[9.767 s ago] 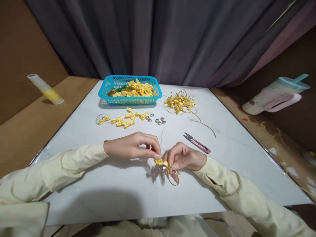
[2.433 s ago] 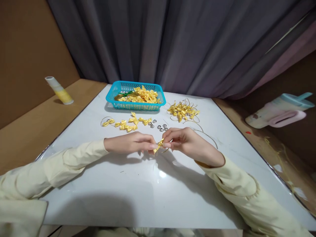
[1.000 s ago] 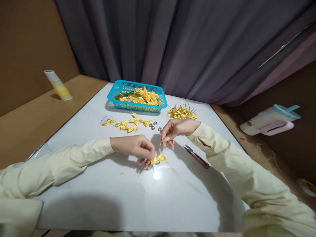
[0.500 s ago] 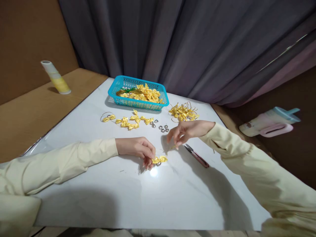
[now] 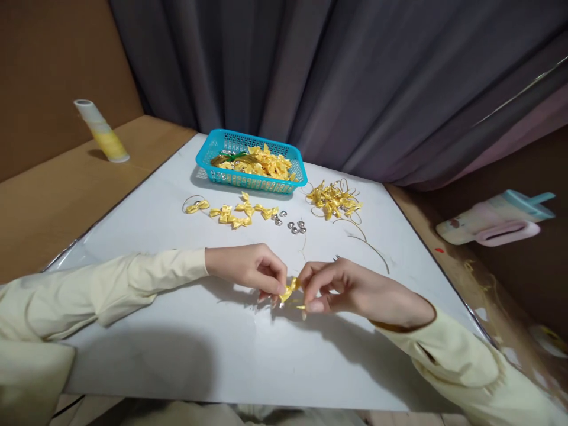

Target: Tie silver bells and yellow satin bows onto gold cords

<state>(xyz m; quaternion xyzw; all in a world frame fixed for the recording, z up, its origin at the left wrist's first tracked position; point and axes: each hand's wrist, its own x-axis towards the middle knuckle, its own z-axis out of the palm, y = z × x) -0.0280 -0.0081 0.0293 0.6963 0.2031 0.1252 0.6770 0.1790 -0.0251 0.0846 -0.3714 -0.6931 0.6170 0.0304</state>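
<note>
My left hand point(image 5: 251, 269) pinches a yellow satin bow point(image 5: 288, 291) just above the white tabletop. A small shiny silver piece shows beneath the bow. My right hand point(image 5: 341, 290) is closed close against the bow's right side, its thumb and finger pinched on a thin yellow strip point(image 5: 301, 307) whose kind is unclear. A fine thread point(image 5: 304, 244) runs up the table behind the fingers. Only the tips of the thread snips point(image 5: 336, 258) show past my right hand. Loose yellow bows point(image 5: 240, 221) and small silver pieces point(image 5: 296, 227) lie beyond.
A blue plastic basket point(image 5: 252, 184) of yellow bows stands at the back. Right of it lies a pile of bows on gold cords point(image 5: 333, 198), with a loose cord point(image 5: 377, 251) nearby. A bottle point(image 5: 104, 133) stands left; a handled tumbler point(image 5: 488, 222) is at the right.
My right hand has come down and toward me, beside the bow, and now covers most of the snips. The bow has tilted in my left fingers.
</note>
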